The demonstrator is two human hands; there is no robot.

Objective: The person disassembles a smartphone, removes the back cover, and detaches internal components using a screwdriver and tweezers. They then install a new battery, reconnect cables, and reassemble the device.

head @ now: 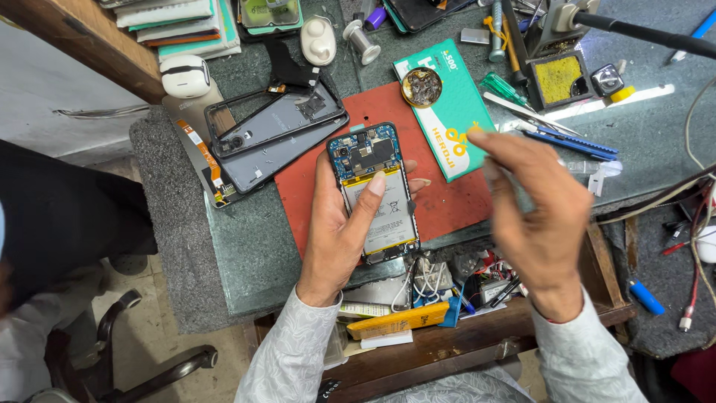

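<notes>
Holding the opened smartphone (pixel 373 190) upright in my left hand (pixel 344 224), I keep the fingers wrapped round its edges and the thumb laid across the exposed battery (pixel 379 209), above the red work mat (pixel 418 194). The blue circuit board (pixel 363 151) sits bare at the upper end of the phone. My right hand (pixel 538 213) hangs just right of it, blurred; the fingertips look pinched narrow, but I cannot tell whether anything is between them. Risk: thumb pressure on the unshielded battery could dent it, and a loose grip could let the phone slide onto the mat or into the open drawer (pixel 447 313) of cables below. A fingertip brushing the board could also disturb a connector. Left of the mat lie the removed back cover (pixel 268 142) and dark mid-frame (pixel 277 112). Beyond the mat stand a green box (pixel 447 112) bearing a round tin of brass wool (pixel 421 86), tweezers (pixel 570 142) and a yellow sponge tray (pixel 559 78).
</notes>
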